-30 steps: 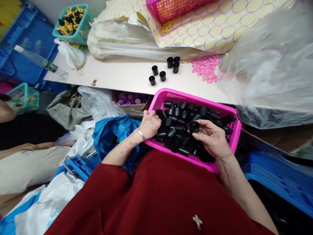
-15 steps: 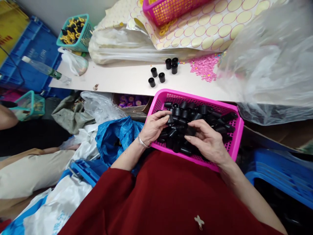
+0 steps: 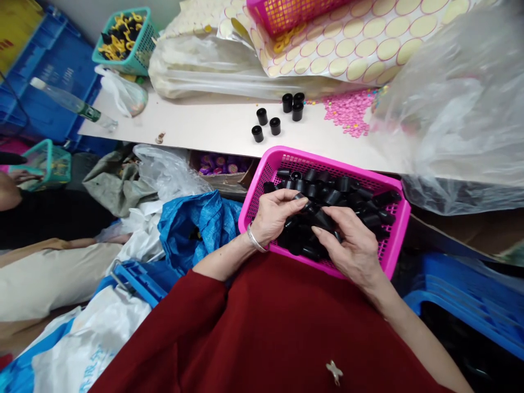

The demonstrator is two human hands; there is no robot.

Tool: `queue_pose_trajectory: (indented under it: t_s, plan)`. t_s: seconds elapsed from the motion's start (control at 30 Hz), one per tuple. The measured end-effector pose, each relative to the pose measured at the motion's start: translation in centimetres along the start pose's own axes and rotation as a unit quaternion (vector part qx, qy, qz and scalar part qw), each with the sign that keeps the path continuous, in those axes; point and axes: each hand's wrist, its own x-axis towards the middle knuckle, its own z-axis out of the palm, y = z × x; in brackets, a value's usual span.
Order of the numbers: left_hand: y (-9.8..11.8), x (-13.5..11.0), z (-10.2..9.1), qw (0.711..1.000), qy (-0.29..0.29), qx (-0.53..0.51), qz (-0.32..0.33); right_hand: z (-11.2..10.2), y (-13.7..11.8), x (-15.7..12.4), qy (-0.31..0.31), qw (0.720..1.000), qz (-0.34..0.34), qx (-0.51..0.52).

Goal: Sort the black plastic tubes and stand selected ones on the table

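A pink plastic basket [image 3: 397, 240] full of black cylindrical plastic pieces [image 3: 344, 183] rests at my lap, against the table edge. Over it, my left hand [image 3: 275, 214] pinches a small black piece [image 3: 302, 197] between thumb and fingers. My right hand [image 3: 352, 240] holds a black cylinder [image 3: 323, 219] between its thumb and fingertips, close to the left hand's piece. Whether the two pieces touch, I cannot tell. Several black cylinders [image 3: 275, 126] stand upright on the white table [image 3: 196, 123] beyond the basket.
Small pink pieces [image 3: 350, 112] lie scattered on the table beside a big clear plastic bag [image 3: 454, 103]. A teal basket [image 3: 141, 54] and a plastic bottle [image 3: 77, 105] are at the far left. Blue crates [image 3: 470, 305] stand low right. Another person's leg [image 3: 57, 278] shows at left.
My left hand has moved right with its small black piece, closer to my right hand. The right-hand cylinder is now tilted. The view has shifted slightly.
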Motion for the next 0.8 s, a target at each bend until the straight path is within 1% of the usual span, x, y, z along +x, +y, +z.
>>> queue_pose_trajectory:
  t_s: [0.1, 0.17, 0.23, 0.3, 0.37, 0.4, 0.47, 0.5, 0.53, 0.57, 0.6, 0.63, 0.67, 0.7, 0.73, 0.77, 0.8]
  plan:
    - [-0.2, -0.2, -0.2, 0.999, -0.001, 0.04, 0.033, 0.1, 0.2, -0.1, -0.003, 1.0, -0.015, -0.012]
    - [-0.3, -0.4, -0.2, 0.994, -0.021, 0.093, 0.056, 0.3, 0.2, -0.2, -0.001, 1.0, -0.003, -0.011]
    - [-0.5, -0.7, -0.1, 0.983, -0.05, 0.153, 0.083, 0.6, 0.3, -0.4, 0.013, 0.999, 0.037, 0.012]
    - [-0.9, -1.0, 0.1, 0.973, -0.072, 0.193, 0.107, 1.0, 0.4, -0.7, 0.032, 0.993, 0.096, 0.059]
    - [-1.4, -1.4, 0.4, 0.971, -0.082, 0.196, 0.106, 1.4, 0.5, -1.0, 0.043, 0.983, 0.141, 0.108]
    - [-1.4, -1.6, 0.6, 0.974, -0.082, 0.187, 0.096, 1.6, 0.6, -1.0, 0.042, 0.98, 0.15, 0.123]
    - [-1.0, -1.5, 0.5, 0.981, -0.07, 0.161, 0.081, 1.6, 0.8, -0.9, 0.03, 0.982, 0.14, 0.127]
    - [-0.3, -1.1, 0.2, 0.983, -0.05, 0.153, 0.093, 1.5, 1.0, -0.8, 0.022, 0.985, 0.126, 0.117]
    - [0.6, -0.5, -0.3, 0.981, -0.019, 0.151, 0.123, 1.3, 1.1, -0.7, 0.016, 0.988, 0.111, 0.103]
    - [1.8, 0.6, -1.1, 0.973, 0.023, 0.157, 0.169, 1.1, 1.2, -0.5, 0.016, 0.991, 0.098, 0.088]
    - [3.1, 2.0, -2.2, 0.956, 0.075, 0.174, 0.222, 0.8, 1.3, -0.3, 0.019, 0.993, 0.088, 0.076]
    - [4.5, 3.7, -3.6, 0.932, 0.128, 0.198, 0.274, 0.6, 1.5, -0.2, 0.023, 0.994, 0.082, 0.067]
    - [5.9, 5.8, -5.2, 0.905, 0.177, 0.233, 0.308, 0.4, 1.7, -0.1, 0.024, 0.994, 0.081, 0.063]
    - [7.0, 8.0, -6.9, 0.88, 0.214, 0.282, 0.318, 0.3, 1.8, -0.1, 0.025, 0.994, 0.081, 0.063]
    - [7.9, 10.3, -8.5, 0.857, 0.241, 0.329, 0.314, 0.3, 2.0, -0.1, 0.021, 0.994, 0.081, 0.065]
    - [8.5, 12.5, -10.1, 0.843, 0.253, 0.365, 0.302, 0.3, 2.2, -0.1, 0.016, 0.994, 0.082, 0.068]
    - [8.8, 14.5, -11.4, 0.841, 0.244, 0.386, 0.291, 0.4, 2.5, -0.2, 0.01, 0.994, 0.081, 0.068]
